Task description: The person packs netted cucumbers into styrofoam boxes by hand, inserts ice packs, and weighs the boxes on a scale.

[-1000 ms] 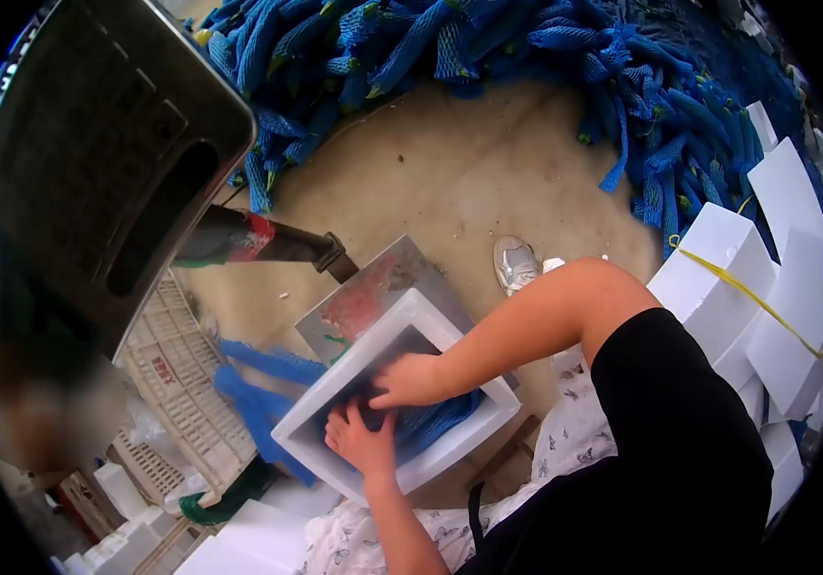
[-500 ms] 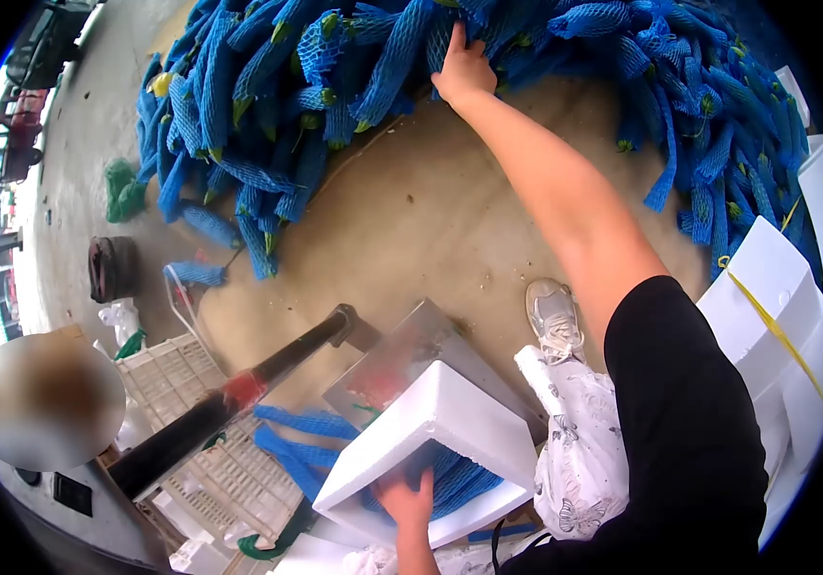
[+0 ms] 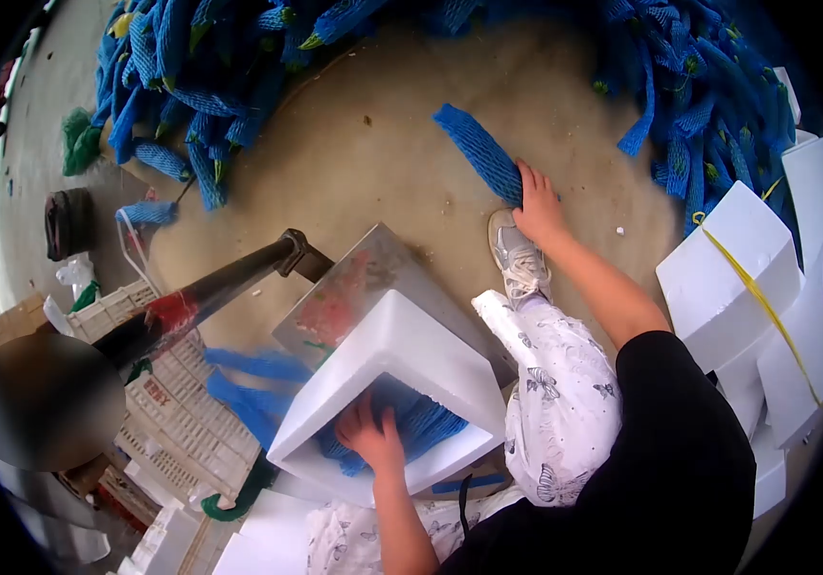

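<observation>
My right hand is closed round the near end of a long vegetable in a blue foam net sleeve, held above the floor by my shoe. My left hand reaches into a white foam box, its fingers apart against the blue-sleeved vegetables inside. Part of that hand's fingertips is hidden among them. The box lies tilted with its opening toward me, on a metal platform scale. Two or so blurred blue sleeves stick out left of the box.
Large heaps of blue-sleeved vegetables lie at the back left and back right. White foam boxes with yellow strap stand at right. The scale's dark post slants across the left, over a cream plastic crate. My shoe is on the floor.
My right hand has come back from the heap toward me, now holding a blue-sleeved vegetable. My left hand stays in the box. The view has tipped downward.
</observation>
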`<action>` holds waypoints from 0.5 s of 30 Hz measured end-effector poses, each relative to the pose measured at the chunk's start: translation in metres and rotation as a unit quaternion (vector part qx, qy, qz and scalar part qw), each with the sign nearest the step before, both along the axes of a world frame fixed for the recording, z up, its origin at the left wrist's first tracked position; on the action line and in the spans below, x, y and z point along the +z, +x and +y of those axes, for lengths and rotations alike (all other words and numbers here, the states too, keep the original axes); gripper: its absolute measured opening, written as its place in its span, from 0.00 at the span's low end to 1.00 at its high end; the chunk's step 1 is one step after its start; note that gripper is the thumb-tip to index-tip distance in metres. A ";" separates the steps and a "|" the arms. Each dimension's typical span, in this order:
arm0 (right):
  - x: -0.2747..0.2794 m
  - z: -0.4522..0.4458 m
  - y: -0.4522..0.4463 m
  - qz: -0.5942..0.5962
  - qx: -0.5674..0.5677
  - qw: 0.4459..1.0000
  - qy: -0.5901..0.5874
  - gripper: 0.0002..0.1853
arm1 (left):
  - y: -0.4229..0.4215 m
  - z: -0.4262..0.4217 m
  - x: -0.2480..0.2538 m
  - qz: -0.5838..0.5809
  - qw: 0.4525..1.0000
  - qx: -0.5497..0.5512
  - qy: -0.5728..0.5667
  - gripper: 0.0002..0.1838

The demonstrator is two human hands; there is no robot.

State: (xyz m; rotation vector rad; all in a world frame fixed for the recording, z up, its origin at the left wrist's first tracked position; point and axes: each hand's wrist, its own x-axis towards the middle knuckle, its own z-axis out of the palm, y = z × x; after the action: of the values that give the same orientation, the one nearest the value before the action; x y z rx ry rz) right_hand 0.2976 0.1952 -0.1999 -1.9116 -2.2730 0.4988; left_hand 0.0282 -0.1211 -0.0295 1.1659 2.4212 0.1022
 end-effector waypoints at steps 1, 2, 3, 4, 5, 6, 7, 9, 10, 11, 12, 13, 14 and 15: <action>-0.003 0.006 0.001 0.018 -0.017 1.000 -0.017 0.35 | -0.001 0.000 -0.004 0.007 1.000 -0.001 0.019 0.23; 0.008 0.011 -0.003 0.078 -0.048 0.995 -0.037 0.35 | -0.002 -0.003 -0.008 0.019 0.999 -0.009 0.025 0.23; 0.029 0.013 -0.013 0.140 -0.074 0.985 -0.065 0.34 | -0.003 -0.008 -0.012 0.018 0.999 -0.007 0.032 0.23; 0.054 0.016 -0.021 0.253 -0.033 0.963 -0.091 0.34 | 0.002 -0.005 -0.006 0.029 0.997 -0.016 0.064 0.24; 0.085 0.017 -0.025 0.355 0.004 0.927 -0.120 0.33 | 0.006 0.002 0.004 0.029 0.998 -0.011 0.054 0.25; 0.116 0.013 -0.035 0.379 0.044 0.918 -0.105 0.33 | 0.008 0.002 0.007 0.013 0.997 0.002 0.077 0.27; 0.147 0.011 -0.049 0.405 0.080 0.907 -0.082 0.33 | 0.009 -0.003 0.004 -0.005 0.993 0.016 0.117 0.29; 0.207 0.011 -0.075 0.395 0.215 0.889 -0.088 0.33 | 0.011 -0.009 0.001 0.002 0.988 0.009 0.153 0.28; 0.233 0.004 -0.088 0.377 0.332 0.860 -0.095 0.32 | 0.011 -0.012 0.002 0.006 0.985 0.001 0.174 0.28; 0.258 -0.007 -0.104 0.384 0.390 0.822 -0.153 0.32 | 0.012 -0.013 0.004 -0.002 0.983 0.011 0.183 0.27; 0.277 -0.024 -0.123 0.389 0.445 0.779 -0.212 0.32 | 0.012 -0.015 0.007 -0.011 0.981 0.022 0.191 0.26; 0.289 -0.043 -0.146 0.362 0.512 0.753 -0.201 0.32 | 0.013 -0.017 0.006 -0.005 0.978 0.018 0.208 0.25; 0.301 -0.060 -0.167 0.333 0.577 0.722 -0.186 0.31 | 0.015 -0.019 0.003 0.000 0.976 0.027 0.217 0.25; 0.300 -0.083 -0.183 0.297 0.614 0.717 -0.145 0.32 | 0.017 -0.022 -0.002 0.003 0.979 0.037 0.203 0.26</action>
State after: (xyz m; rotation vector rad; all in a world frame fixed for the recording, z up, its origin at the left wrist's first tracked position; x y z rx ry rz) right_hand 0.1143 0.1122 0.1005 0.1431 -2.6527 1.3665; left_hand 0.0451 -0.1429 -0.0311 1.2382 2.5205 0.6430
